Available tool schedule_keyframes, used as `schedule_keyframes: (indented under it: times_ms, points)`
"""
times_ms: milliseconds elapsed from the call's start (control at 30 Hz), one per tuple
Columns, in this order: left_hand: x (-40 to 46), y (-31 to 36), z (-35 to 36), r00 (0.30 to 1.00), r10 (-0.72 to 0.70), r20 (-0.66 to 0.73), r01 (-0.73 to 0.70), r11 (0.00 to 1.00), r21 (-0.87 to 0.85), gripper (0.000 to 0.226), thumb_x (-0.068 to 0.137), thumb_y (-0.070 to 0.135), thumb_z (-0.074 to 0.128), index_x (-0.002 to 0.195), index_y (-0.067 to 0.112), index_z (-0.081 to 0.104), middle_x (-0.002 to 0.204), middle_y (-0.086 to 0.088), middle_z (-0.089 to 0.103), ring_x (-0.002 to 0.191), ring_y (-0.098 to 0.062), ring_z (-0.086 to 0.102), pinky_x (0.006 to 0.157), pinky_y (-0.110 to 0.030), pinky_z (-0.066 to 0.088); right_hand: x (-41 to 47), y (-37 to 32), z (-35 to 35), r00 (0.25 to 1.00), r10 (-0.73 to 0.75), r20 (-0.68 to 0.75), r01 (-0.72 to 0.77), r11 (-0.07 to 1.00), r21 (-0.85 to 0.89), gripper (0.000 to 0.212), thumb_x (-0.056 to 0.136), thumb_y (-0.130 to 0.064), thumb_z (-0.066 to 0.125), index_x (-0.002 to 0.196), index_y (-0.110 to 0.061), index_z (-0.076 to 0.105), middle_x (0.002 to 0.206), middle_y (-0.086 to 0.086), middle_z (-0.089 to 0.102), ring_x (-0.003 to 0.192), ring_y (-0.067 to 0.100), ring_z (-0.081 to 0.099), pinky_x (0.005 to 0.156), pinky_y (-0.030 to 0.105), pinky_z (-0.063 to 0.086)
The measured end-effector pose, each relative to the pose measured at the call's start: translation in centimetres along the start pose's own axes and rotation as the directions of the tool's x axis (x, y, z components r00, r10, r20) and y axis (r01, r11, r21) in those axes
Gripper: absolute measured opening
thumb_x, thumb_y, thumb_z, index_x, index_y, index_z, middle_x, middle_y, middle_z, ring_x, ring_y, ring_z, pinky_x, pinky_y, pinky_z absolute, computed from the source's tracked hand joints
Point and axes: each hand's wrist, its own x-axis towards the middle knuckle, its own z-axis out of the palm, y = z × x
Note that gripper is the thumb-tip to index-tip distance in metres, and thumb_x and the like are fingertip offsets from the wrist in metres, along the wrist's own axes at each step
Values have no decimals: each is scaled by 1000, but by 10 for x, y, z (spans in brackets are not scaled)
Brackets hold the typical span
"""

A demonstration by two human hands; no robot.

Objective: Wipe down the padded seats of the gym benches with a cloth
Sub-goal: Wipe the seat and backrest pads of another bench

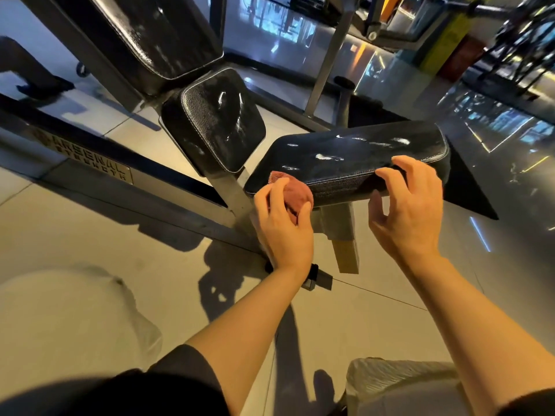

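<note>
A black padded bench seat (354, 157) lies in front of me, its surface streaked with wet marks. My left hand (282, 223) grips a bunched reddish cloth (295, 192) against the seat's near left corner. My right hand (405, 205) curls its fingers over the seat's near edge, thumb below the padding. A second black seat pad (216, 121) sits further left, with a long black backrest pad (156, 34) tilted up behind it; both show wet streaks.
A grey steel frame (126, 178) with a name plate runs across the tiled floor at left. The bench post and foot (345, 241) stand below the seat. More machine frames (330, 55) and a glossy dark floor lie behind. My knees are at the bottom.
</note>
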Motion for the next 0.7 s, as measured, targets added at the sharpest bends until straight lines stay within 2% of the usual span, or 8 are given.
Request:
schedule_keyframes:
  times_ms: [67, 200, 267, 367, 433, 533, 600, 700]
  points:
    - [0, 6, 8, 1000, 11, 19, -12, 999, 29, 48, 79, 16, 77, 122, 20, 56, 129, -3, 47, 117, -24, 48, 84, -29, 50, -2, 5, -4, 1000, 12, 4, -12, 1000, 3, 35, 87, -25, 49, 111, -2, 60, 123, 22, 56, 115, 38, 51, 95, 44, 44]
    - [-2, 15, 14, 998, 26, 55, -29, 998, 62, 45, 80, 12, 75, 120, 21, 55, 129, 0, 44, 119, -23, 47, 86, -41, 55, -5, 7, -10, 999, 35, 13, -35, 999, 16, 33, 81, -15, 66, 110, 0, 61, 122, 23, 57, 114, 41, 52, 94, 46, 46]
    - [-2, 18, 15, 992, 71, 106, -80, 993, 88, 46, 80, 13, 75, 121, 22, 55, 130, 1, 44, 119, -24, 46, 86, -36, 54, -5, 8, -12, 998, 54, 12, -54, 998, 19, 35, 78, -12, 71, 109, 0, 61, 120, 24, 58, 113, 41, 53, 92, 47, 47]
    - [-3, 27, 17, 959, 188, 212, -197, 980, 23, 49, 77, 15, 78, 121, 21, 57, 127, 0, 48, 116, -19, 45, 85, -13, 39, -1, 10, -16, 996, 86, -1, -85, 996, 40, 34, 77, -12, 71, 108, 0, 61, 119, 24, 58, 111, 40, 53, 91, 46, 48]
    - [-4, 30, 16, 964, 206, 170, -203, 978, -35, 50, 76, 13, 79, 120, 19, 58, 124, -1, 49, 114, -14, 45, 82, -4, 35, 2, 12, -19, 995, 101, -8, -100, 994, 47, 33, 78, -11, 72, 107, -1, 61, 119, 23, 58, 111, 40, 53, 90, 45, 48]
    - [-6, 24, 15, 996, 90, 0, -90, 996, -14, 50, 77, 13, 78, 122, 17, 57, 125, -3, 48, 114, -17, 48, 79, -4, 33, 2, 16, -24, 989, 150, -5, -149, 987, 59, 35, 79, -13, 72, 111, -3, 60, 121, 21, 57, 114, 38, 51, 92, 44, 47]
    - [-10, 22, 18, 997, 77, 3, -77, 997, 13, 51, 77, 15, 79, 122, 16, 56, 125, -5, 49, 113, -22, 50, 81, -8, 33, -1, 19, -27, 980, 199, 19, -200, 977, 67, 43, 79, -14, 73, 117, -2, 59, 126, 21, 55, 118, 38, 49, 96, 43, 45]
    - [-17, 35, 30, 990, 113, 78, -114, 993, 8, 52, 75, 18, 81, 121, 17, 56, 124, -3, 48, 113, -21, 49, 83, -15, 39, -5, 21, -31, 972, 224, 72, -228, 972, 63, 54, 76, -10, 77, 125, -2, 56, 131, 20, 52, 122, 38, 47, 98, 43, 45]
